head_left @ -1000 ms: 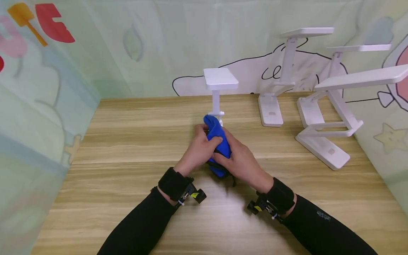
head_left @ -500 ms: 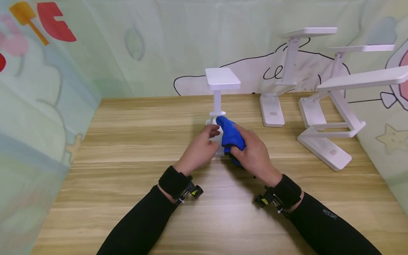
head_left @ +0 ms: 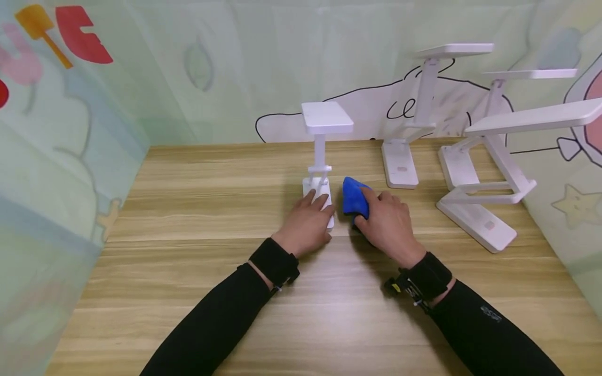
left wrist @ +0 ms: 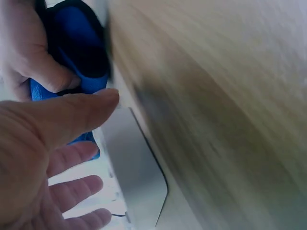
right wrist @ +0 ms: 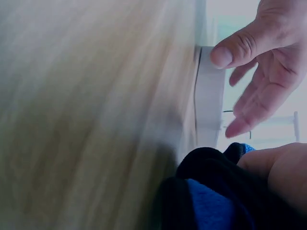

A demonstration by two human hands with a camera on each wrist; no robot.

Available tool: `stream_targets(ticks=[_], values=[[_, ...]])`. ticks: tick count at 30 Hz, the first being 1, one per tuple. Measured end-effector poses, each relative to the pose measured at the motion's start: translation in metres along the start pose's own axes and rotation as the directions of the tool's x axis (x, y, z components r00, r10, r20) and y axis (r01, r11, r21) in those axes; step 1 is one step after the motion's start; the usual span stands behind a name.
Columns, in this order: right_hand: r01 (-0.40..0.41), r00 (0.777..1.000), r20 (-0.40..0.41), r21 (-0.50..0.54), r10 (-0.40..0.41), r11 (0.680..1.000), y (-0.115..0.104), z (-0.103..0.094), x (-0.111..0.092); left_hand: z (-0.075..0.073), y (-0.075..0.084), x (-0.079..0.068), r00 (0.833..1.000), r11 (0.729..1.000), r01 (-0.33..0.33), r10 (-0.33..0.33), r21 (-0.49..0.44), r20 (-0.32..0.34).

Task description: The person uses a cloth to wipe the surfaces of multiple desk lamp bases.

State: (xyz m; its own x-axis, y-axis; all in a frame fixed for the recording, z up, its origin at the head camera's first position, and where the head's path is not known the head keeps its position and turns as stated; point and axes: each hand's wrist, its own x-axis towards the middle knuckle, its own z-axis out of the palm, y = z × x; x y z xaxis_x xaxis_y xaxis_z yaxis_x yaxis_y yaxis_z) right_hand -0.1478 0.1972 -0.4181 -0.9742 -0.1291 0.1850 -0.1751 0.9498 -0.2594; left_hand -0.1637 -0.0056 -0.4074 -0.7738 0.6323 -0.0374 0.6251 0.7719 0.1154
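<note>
While gripping the cloth [head_left: 352, 198] in the right hand [head_left: 389, 223] just beside the lamp [head_left: 326, 119] on the surface [head_left: 211, 209], probably to keep its base [left wrist: 134, 167] accessible, holds the left hand [head_left: 305, 223] loosely over that base, grasping nothing.

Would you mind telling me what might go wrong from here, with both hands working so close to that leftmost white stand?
The left hand is over the base of the leftmost white stand, so a careless push might shift or tip it. The right hand holds the blue cloth item just beside that base, so a sideways swing could possibly bump it.
</note>
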Motion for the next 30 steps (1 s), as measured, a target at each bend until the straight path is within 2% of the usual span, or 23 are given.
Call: stream_targets(ticks=[3, 9, 13, 21, 30], values=[[0.004, 1.000, 0.020, -0.025, -0.003, 1.000, -0.001, 0.004, 0.001, 0.002, 0.003, 0.002, 1.000, 1.000, -0.001, 0.000, 0.029, 0.027], [0.026, 0.999, 0.024, -0.022, -0.025, 0.999, -0.003, 0.010, 0.003, 0.008, 0.003, 0.002, 1.000, 0.998, 0.004, -0.002, 0.055, -0.022], [0.027, 0.999, 0.048, -0.009, -0.026, 1.000, -0.003, 0.011, 0.004, 0.009, 0.001, 0.002, 1.000, 0.999, 0.005, -0.004, 0.049, -0.016], [0.026, 0.995, 0.097, -0.028, -0.023, 0.999, -0.006, 0.011, 0.007, 0.007, -0.006, 0.003, 1.000, 0.999, 0.002, -0.003, 0.046, 0.026], [0.016, 0.994, 0.105, -0.024, -0.013, 1.000, -0.008, 0.012, 0.007, 0.005, -0.021, 0.001, 0.998, 0.999, 0.049, -0.049, 0.014, 0.047]])
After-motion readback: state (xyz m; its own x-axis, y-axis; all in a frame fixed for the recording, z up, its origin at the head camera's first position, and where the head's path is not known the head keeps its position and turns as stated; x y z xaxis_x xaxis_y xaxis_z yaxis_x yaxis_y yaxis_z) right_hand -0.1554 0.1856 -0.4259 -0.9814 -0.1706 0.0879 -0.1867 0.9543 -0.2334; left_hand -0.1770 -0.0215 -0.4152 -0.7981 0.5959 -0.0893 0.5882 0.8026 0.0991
